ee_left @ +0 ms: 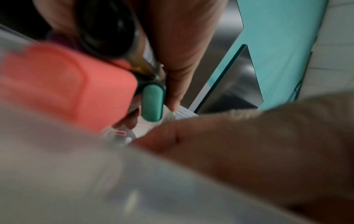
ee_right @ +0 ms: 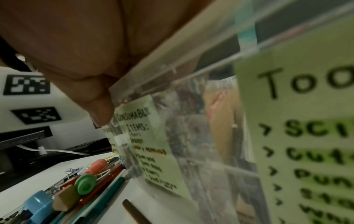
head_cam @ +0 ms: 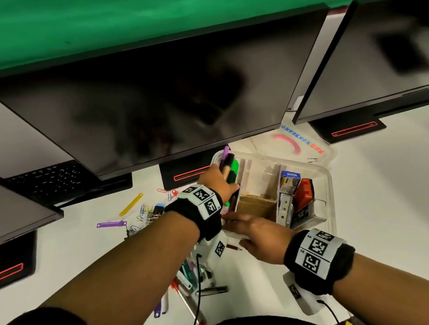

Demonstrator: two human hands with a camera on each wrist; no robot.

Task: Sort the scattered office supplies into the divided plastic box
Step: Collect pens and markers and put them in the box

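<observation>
The clear divided plastic box stands on the white desk under the middle monitor. My left hand grips a bundle of markers, purple, black and green, held over the box's left compartment. In the left wrist view my fingers curl round a black cap, a coral highlighter and a teal marker end. My right hand holds the box's near rim. Its thumb presses on the clear outer wall.
The right compartment holds a red stapler and a staples packet. Paper clips, a yellow fastener and a purple one lie left of the box. Pens lie under my left forearm. The lid lies behind. Monitors overhang the desk.
</observation>
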